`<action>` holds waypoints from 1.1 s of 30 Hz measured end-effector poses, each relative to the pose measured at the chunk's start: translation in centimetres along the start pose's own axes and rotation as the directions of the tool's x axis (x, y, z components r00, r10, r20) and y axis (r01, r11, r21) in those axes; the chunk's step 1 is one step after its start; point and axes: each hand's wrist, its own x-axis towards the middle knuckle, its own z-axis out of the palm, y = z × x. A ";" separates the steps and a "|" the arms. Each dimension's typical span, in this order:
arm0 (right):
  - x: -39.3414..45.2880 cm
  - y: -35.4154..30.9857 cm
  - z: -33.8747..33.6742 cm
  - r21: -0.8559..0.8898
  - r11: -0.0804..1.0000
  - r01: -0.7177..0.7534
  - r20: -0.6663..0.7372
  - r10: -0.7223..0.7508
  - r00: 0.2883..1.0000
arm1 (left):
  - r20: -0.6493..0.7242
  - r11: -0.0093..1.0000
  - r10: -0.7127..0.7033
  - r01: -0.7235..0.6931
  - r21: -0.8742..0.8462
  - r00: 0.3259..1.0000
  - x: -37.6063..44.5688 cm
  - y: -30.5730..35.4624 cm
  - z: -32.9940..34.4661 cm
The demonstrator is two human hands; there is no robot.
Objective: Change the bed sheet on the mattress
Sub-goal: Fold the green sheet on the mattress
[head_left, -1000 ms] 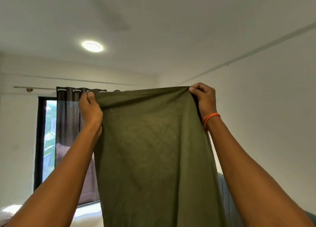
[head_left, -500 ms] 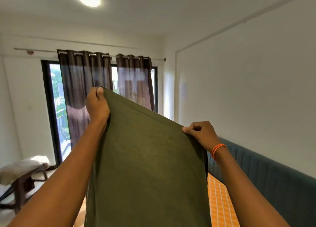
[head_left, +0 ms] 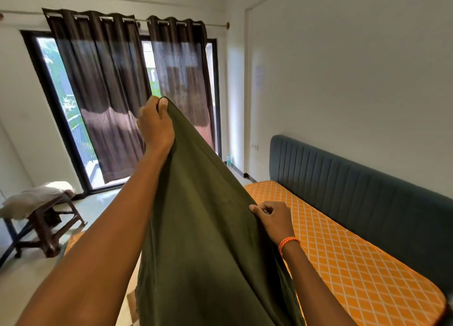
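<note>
An olive-green bed sheet [head_left: 208, 227] is held up in front of the camera by 2 hands. The left hand [head_left: 155, 125] is raised high; its fingers are curled tight over the upper corner of the sheet, with the thumb pressed on the fabric edge. The right hand [head_left: 273, 217] is held much lower, with its fingers closed round the other end of the same top edge. An orange wristband [head_left: 288, 242] is worn on the right wrist. The top edge of the sheet is thus stretched on a slope from upper left down to lower right, and the remaining cloth is seen hanging between the 2 forearms to the bottom of the frame.

The mattress [head_left: 343, 257], orange with a white diamond grid, is seen uncovered to the right of the sheet, against a ribbed blue-grey headboard [head_left: 355, 188]. The sheet's lower part is out of view, so contact with the mattress cannot be judged.

2 dark brown curtains [head_left: 110, 92] are hung over a glazed door. A chair [head_left: 46, 217] draped with pale cloth is noted at left. A small bottle [head_left: 228, 160], possibly plastic, is noted on the floor by the wall.
</note>
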 end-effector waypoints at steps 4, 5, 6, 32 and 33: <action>-1.5 1.6 0.8 -0.012 0.996 -0.089 -0.007 0.089 0.996 | 0.010 0.999 -0.027 0.027 0.032 1.000 -0.7 -0.7 0.6; -1.8 2.0 0.9 -0.018 0.995 -0.102 -0.005 0.102 0.995 | 0.008 0.999 -0.034 0.034 0.033 0.999 -0.9 -0.8 0.6; -2.1 2.3 1.0 -0.026 0.993 -0.116 -0.002 0.116 0.993 | 0.005 0.999 -0.042 0.042 0.028 0.999 -0.9 -1.1 0.7; -3.7 5.6 2.0 -0.283 0.887 0.364 0.235 -0.304 0.923 | -0.131 0.956 -0.281 0.289 0.045 0.951 0.6 -8.7 -1.7; -3.5 5.7 2.0 -0.272 0.898 0.346 0.214 -0.294 0.932 | -0.137 0.956 -0.282 0.290 0.047 0.950 0.5 -8.8 -1.7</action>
